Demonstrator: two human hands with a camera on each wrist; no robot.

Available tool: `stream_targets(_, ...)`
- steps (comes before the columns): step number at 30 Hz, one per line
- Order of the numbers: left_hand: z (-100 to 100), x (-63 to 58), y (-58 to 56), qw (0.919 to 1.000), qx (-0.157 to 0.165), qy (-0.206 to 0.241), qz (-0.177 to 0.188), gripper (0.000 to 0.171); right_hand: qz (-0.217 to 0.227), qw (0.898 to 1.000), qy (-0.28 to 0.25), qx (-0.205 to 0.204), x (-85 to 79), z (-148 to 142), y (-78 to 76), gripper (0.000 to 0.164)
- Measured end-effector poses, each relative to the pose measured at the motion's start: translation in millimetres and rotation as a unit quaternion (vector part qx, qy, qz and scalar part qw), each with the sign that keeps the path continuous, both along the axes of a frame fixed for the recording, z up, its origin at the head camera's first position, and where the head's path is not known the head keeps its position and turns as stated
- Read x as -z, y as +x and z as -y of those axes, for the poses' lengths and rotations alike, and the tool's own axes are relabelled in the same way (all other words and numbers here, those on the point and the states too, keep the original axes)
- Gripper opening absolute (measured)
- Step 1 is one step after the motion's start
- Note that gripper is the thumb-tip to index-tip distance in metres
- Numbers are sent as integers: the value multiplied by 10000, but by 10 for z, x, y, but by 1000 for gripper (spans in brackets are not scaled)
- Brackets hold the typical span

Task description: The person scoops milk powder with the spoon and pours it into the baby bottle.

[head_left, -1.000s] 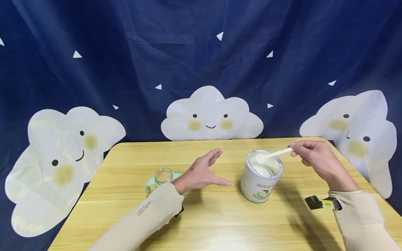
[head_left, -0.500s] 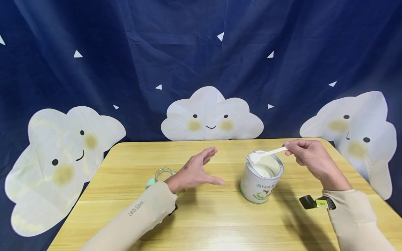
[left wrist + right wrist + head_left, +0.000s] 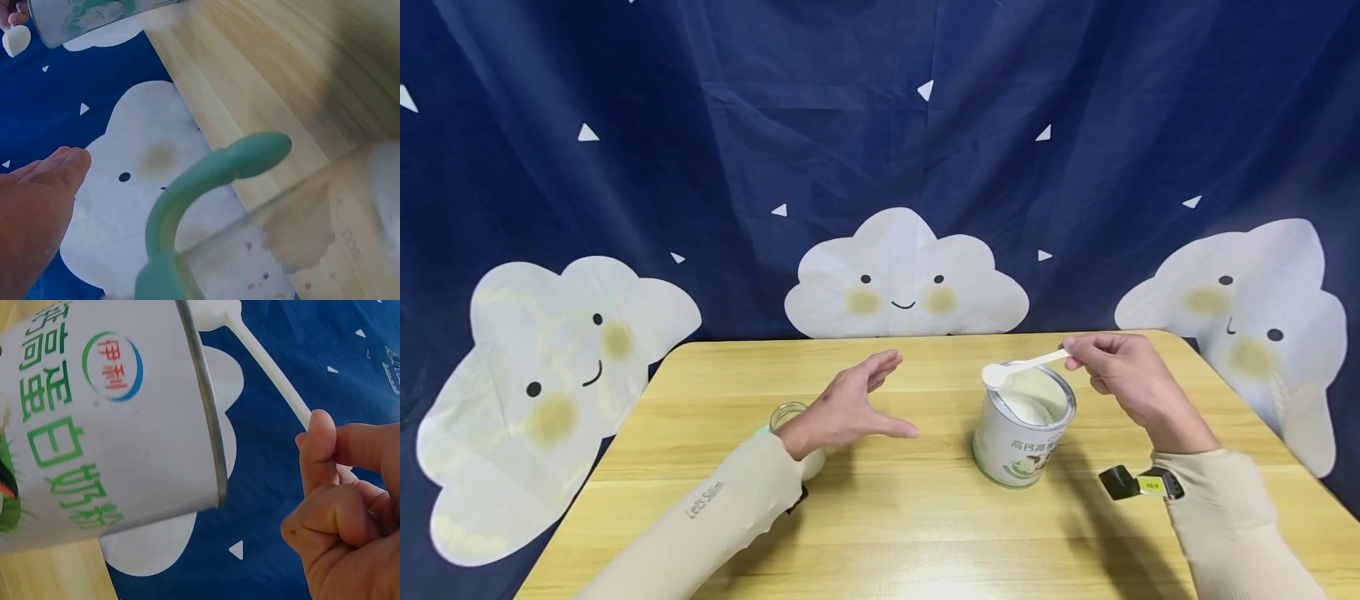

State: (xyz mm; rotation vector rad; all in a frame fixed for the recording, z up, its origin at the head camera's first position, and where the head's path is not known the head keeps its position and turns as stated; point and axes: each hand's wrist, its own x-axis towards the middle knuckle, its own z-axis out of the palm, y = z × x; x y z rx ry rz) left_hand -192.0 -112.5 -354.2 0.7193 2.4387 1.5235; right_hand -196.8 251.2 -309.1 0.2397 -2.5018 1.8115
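My right hand [image 3: 1123,379] pinches the end of a white measuring scoop's handle [image 3: 1043,360]. The scoop's bowl [image 3: 996,377], heaped with white powder, is over the left rim of an open milk powder can [image 3: 1017,454]. Pale powder shows inside the can. My left hand [image 3: 842,407], thumb and fingers spread apart, holds nothing. It hovers just right of a clear baby bottle [image 3: 787,410] and partly hides it. In the left wrist view the bottle's green handle [image 3: 187,187] curves up close by that hand.
Everything stands on a light wooden table [image 3: 917,525]. Behind its far edge hangs a dark blue curtain [image 3: 850,125] with white clouds and triangles. The can stands right of the middle, the bottle to the left.
My right hand has moved left, bringing the scoop from above the can's opening to its left rim. My left hand has drifted left and now covers more of the bottle.
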Motion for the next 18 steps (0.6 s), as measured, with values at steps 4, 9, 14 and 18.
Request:
stream_targets(4, 65, -21, 13, 10000, -62, -25, 41, 108, 36, 10000, -42, 21, -10, 45, 1, 21)
stream_targets(9, 158, -42, 31, 9999, -126, 6, 30, 108, 46, 10000, 14, 63, -10, 89, 2, 17)
stream_targets(14, 256, -60, 36, 9998, -203, -34, -38, 105, 71, 9999, -39, 79, -11, 140, -5, 17)
stream_targets(18, 317, -71, 51, 9996, -268, -119, -54, 105, 67, 9999, 65, 97, -25, 194, -18, 16)
